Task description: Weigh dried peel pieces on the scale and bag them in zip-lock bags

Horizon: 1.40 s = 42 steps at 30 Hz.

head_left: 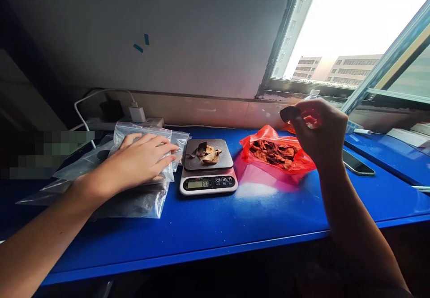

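Observation:
My left hand (143, 157) lies flat, fingers spread, on a stack of clear zip bags (144, 202) at the left of the desk. Pinched in my right hand (319, 125), raised above the red bag's right side, is a dark dried piece (289, 113), perhaps peel or bark. Below it the red plastic bag (247, 148) gapes, holding many brown dried pieces (273, 151). Between the hands stands a small digital scale (208, 186). Several dried pieces (210, 153) rest on its dark platform, and its display seems to read 8.0.
A phone (358, 163) lies right of the red bag. Behind the zip bags, a white charger (136, 112) with a cable sits in a power strip. The blue desk (262, 217) ends at a front edge. A window (336, 34) opens at the upper right.

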Each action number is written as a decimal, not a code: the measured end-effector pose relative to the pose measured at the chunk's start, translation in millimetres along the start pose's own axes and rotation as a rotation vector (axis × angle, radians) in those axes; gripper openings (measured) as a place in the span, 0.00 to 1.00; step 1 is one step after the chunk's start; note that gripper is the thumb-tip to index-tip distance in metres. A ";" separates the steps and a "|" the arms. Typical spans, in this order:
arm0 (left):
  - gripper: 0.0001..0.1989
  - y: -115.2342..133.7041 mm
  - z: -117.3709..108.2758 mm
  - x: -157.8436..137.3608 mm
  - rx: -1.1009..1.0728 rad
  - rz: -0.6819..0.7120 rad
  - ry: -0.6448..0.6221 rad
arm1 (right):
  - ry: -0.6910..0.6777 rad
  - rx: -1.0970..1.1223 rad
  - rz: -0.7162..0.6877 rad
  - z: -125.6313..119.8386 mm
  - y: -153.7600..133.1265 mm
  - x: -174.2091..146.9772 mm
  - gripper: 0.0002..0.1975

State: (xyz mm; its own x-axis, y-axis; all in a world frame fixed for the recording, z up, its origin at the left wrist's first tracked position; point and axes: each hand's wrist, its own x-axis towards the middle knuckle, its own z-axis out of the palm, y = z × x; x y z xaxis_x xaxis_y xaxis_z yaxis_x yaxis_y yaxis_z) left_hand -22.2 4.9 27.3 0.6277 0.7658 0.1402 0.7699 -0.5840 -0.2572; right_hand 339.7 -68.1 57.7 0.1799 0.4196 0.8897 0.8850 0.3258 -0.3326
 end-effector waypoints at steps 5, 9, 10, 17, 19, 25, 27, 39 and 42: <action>0.20 4.5 -6.7 1.7 -0.027 -0.050 -0.047 | -0.278 0.054 -0.035 11.8 -3.0 -7.1 0.11; 0.19 5.2 -2.3 1.6 -0.005 -0.070 -0.006 | -0.547 0.169 -0.088 41.5 -12.8 -24.6 0.09; 0.19 4.6 -0.8 1.6 -0.013 -0.076 -0.002 | -0.582 0.180 -0.103 49.5 -14.9 -28.8 0.10; 0.19 -1.0 7.1 2.6 -0.006 -0.052 0.022 | -0.567 0.033 -0.126 101.0 -14.6 -41.5 0.09; 0.20 -1.4 8.4 3.0 -0.022 -0.077 0.038 | -0.517 -0.026 -0.121 111.4 -14.0 -42.1 0.09; 0.23 -1.1 8.9 3.3 -0.099 -0.086 0.071 | -0.619 -0.073 -0.161 117.0 -20.3 -45.2 0.09; 0.23 -1.4 8.8 3.3 -0.101 -0.099 0.063 | -0.675 -0.075 -0.190 115.2 -23.3 -46.3 0.10; 0.20 -3.3 7.2 1.5 -0.063 -0.038 0.048 | -0.922 0.020 -0.199 19.0 13.2 -3.8 0.08; 0.21 -5.4 6.2 1.1 -0.065 0.019 0.015 | -1.058 -0.018 -0.033 -5.7 49.2 1.6 0.10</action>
State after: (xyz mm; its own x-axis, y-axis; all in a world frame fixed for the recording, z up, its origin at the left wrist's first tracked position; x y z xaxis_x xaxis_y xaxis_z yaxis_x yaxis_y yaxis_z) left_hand -26.4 10.5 22.9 0.6436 0.7504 0.1504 0.7633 -0.6151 -0.1976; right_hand 385.9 -56.2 44.6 -0.3020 0.9381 0.1697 0.8906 0.3411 -0.3009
